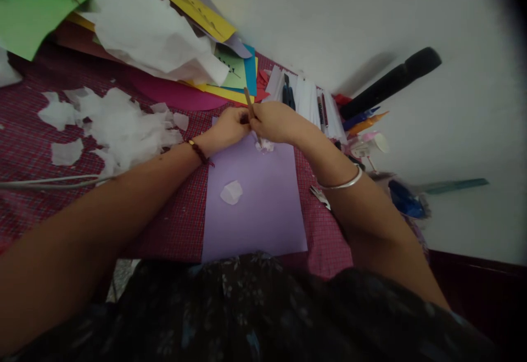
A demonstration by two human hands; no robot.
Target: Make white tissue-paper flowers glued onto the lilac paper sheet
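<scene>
A purple sheet (259, 202) lies on the checked tablecloth in front of me. Near its top sits a small crumpled pinkish-white paper piece (264, 145), and lower down is a flat white scrap (231, 192). Above the sheet's top edge my right hand (269, 122) grips a thin brown stick (248, 100), which points down toward the crumpled piece. My left hand (231, 127) meets it there, fingers closed near the stick; whatever it pinches is too small and hidden to make out.
Torn white tissue pieces (123, 126) are scattered at the left. Coloured sheets (234, 68) and crumpled white paper (152, 35) lie behind. Scissors (320, 197) rest right of the purple sheet. A black rod-like object (391, 83) and cups (370, 145) stand near the wall.
</scene>
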